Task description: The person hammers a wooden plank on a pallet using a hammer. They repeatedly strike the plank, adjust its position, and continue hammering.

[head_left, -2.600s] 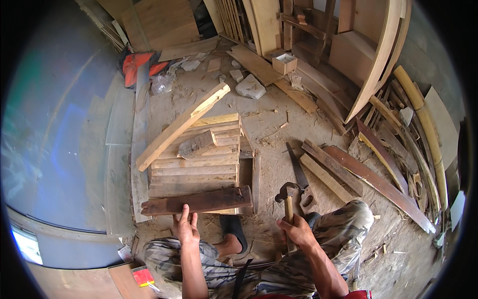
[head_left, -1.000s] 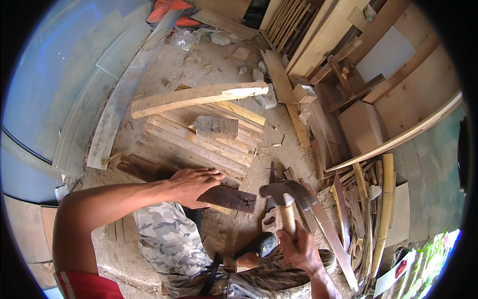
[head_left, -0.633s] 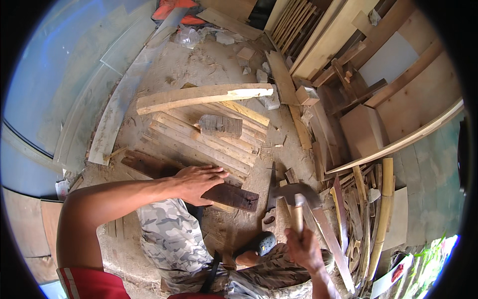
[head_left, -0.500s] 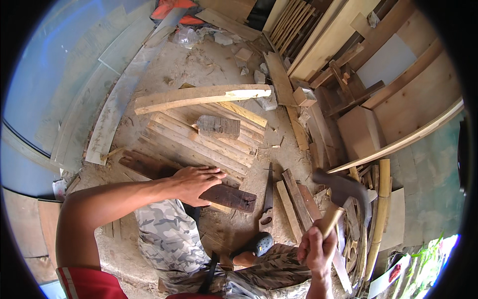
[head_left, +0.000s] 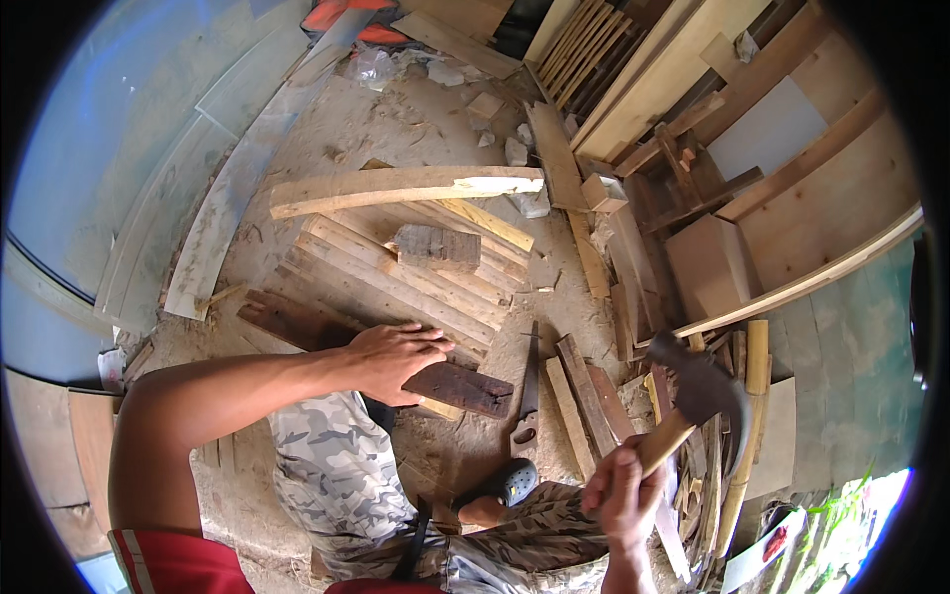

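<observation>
My left hand point(head_left: 396, 359) lies flat across a dark brown board point(head_left: 460, 388), its fingers stretched over the wood. The board rests on pale planks and runs out on both sides of the hand. On the right, my right hand point(head_left: 625, 493) is closed round the wooden handle of a claw hammer point(head_left: 701, 392). The dark hammer head is raised, apart from the board.
Pale slats point(head_left: 396, 282) lie side by side on the dusty ground, with a weathered wood block point(head_left: 437, 247) on top and a long beam point(head_left: 406, 190) beyond. A handsaw point(head_left: 527, 401) lies right of the board. Scrap wood point(head_left: 599, 401) and bamboo point(head_left: 742, 465) crowd the right.
The hammer has shifted slightly to the right, its head tilting further that way. My left hand stays on the dark board.
</observation>
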The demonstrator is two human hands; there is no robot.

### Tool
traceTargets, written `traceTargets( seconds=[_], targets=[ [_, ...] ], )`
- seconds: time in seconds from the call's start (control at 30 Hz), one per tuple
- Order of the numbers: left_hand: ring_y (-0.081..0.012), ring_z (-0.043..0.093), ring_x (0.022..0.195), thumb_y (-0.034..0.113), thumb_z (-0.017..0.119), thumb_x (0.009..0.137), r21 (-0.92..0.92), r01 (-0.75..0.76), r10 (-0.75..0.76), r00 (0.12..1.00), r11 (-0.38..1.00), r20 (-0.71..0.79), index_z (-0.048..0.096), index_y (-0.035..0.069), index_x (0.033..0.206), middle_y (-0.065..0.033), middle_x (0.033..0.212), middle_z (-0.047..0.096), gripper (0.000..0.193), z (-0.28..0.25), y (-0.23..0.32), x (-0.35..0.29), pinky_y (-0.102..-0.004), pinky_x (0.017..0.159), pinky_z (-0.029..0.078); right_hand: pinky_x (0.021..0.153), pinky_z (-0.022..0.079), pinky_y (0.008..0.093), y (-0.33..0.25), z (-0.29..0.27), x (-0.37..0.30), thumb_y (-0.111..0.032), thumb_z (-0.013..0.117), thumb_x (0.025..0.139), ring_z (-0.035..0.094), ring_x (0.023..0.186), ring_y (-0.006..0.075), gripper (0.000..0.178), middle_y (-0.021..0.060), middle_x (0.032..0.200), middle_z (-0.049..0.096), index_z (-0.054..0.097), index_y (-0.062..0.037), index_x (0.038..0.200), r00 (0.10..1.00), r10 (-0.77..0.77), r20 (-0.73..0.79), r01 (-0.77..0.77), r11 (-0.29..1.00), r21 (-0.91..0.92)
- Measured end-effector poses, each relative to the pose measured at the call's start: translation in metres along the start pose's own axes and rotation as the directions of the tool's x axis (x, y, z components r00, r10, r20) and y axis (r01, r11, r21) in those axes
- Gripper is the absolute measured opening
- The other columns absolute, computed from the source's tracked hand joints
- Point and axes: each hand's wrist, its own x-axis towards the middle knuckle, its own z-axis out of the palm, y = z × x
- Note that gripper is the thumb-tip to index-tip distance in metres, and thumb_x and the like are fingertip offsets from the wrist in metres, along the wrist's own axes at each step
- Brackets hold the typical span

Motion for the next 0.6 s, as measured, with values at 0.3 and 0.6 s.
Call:
traceTargets(
  seconds=[0.3,0.6],
  targets=[
    [-0.0292,0.029,0.155,0.046,0.068,0.086,-0.003,0.010,-0.010,0.999,1.000,0.049,0.036,0.000,0.156,-0.0154,0.166,0.033,0.089,-0.007,-0.002,-0.003,-0.0443,0.130,0.020,0.037,0.040,0.0245,-0.010,-0.004,0.014,-0.020,0.061,0.103,0.055,0.045,0.0075,0.026,0.0019,0.057,0.056,0.057,-0.0005,0.087,0.961,0.254,0.104,-0.213,0.929,-0.302],
    [-0.0293,0.027,0.155,0.047,0.069,0.086,-0.047,0.007,-0.006,1.000,0.999,0.014,0.041,0.001,0.153,-0.0130,0.167,0.032,0.086,-0.010,-0.002,0.006,-0.0455,0.130,0.020,0.059,0.052,0.0457,0.011,-0.017,0.026,-0.040,0.067,0.099,0.070,0.063,0.0331,0.046,0.0212,0.070,0.067,0.062,0.0049,0.099,0.822,0.556,0.128,-0.228,0.527,-0.819]
  ],
)
